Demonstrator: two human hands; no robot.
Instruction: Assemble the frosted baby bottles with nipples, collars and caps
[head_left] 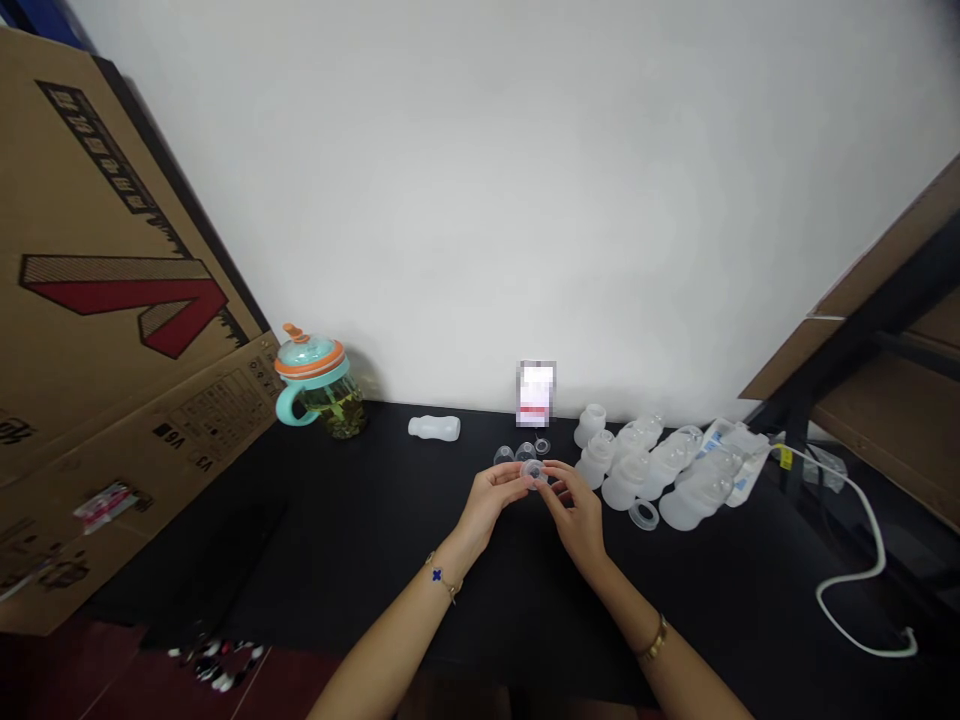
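Above the middle of the black table, my left hand (493,490) and my right hand (574,505) pinch a small round translucent bottle collar ring (533,470) between their fingertips. Whether a nipple sits inside the ring is too small to tell. Just behind my fingers stand two clear dome-shaped pieces (526,452), partly covered by the left hand. Another small ring (542,446) lies flat behind them. To the right of my right hand is a group of several translucent baby bottles (626,480), some with clear tops. A loose collar ring (643,515) lies in front of them.
A white bottle (435,428) lies on its side at the back. Farther left stands a teal-handled jug (319,385) beside a large cardboard box (112,330). A lit, blurred screen (535,393) leans on the wall. A white cable (874,530) curls at the right.
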